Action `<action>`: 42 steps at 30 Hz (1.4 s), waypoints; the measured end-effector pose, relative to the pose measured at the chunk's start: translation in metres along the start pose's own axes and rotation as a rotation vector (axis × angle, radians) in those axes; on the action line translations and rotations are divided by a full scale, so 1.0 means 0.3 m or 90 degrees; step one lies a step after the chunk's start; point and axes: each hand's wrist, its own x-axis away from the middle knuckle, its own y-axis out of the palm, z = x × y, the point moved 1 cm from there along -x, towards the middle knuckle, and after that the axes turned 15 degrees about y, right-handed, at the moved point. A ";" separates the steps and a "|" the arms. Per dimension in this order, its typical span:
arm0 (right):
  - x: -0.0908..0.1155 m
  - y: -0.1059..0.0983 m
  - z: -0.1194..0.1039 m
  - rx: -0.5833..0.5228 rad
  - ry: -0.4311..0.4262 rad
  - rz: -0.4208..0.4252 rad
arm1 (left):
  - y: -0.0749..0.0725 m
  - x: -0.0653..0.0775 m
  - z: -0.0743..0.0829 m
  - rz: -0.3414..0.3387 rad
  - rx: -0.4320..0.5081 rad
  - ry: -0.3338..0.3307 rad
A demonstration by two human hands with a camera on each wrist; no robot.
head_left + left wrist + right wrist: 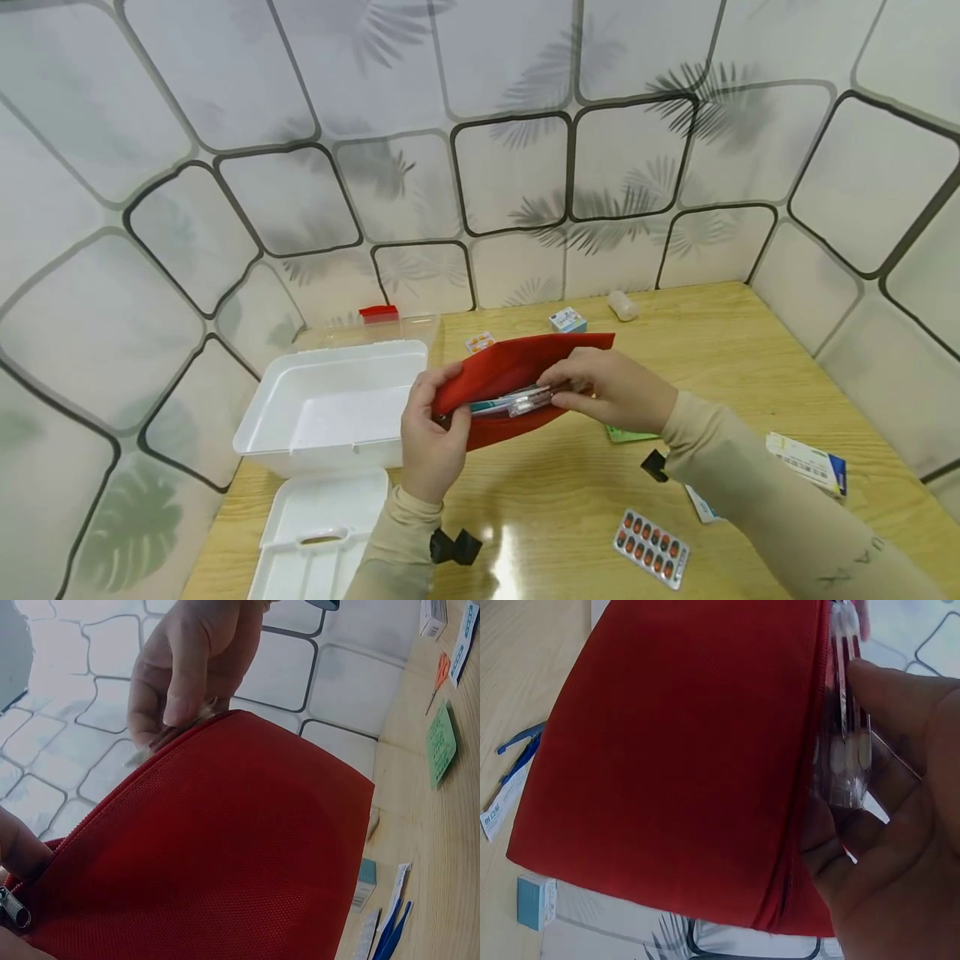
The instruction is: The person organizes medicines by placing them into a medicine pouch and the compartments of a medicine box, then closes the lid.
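Note:
A red zippered pouch (491,375) is held up over the table with its mouth open. My left hand (433,433) grips the pouch's left end, thumb at the front edge. A metal zipper pull (15,906) hangs by that hand in the left wrist view. At the pouch's mouth, my right hand (618,390) pinches a clear plastic packet (847,769) of slim sticks with pale ends, partly inside the pouch. White and teal packaging (487,407) also shows within the opening. The pouch's lower contents are hidden by the red fabric.
An open white plastic box (322,457) stands at left, with a white tray (300,508) before it. Around lie a capsule blister pack (651,548), cartons (806,462), a small box (567,320), a whitish roll (622,305), blue tweezers (390,934) and orange-handled scissors (441,673).

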 end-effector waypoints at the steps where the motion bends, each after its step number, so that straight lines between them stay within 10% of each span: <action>1: -0.002 0.004 -0.006 0.001 0.003 -0.008 | 0.001 0.006 -0.013 -0.002 0.005 0.001; 14: -0.025 0.035 -0.041 0.021 0.033 -0.118 | 0.016 -0.003 0.028 -0.006 0.010 0.013; 23: -0.022 0.035 -0.030 0.003 -0.042 -0.060 | 0.011 0.037 -0.064 0.004 0.013 0.007; 35: -0.034 0.080 -0.075 0.217 -0.006 -0.102 | 0.027 0.041 -0.058 -0.008 0.035 0.022; 42: -0.030 0.108 -0.073 0.176 0.046 -0.195 | 0.024 0.025 -0.028 0.006 0.043 0.021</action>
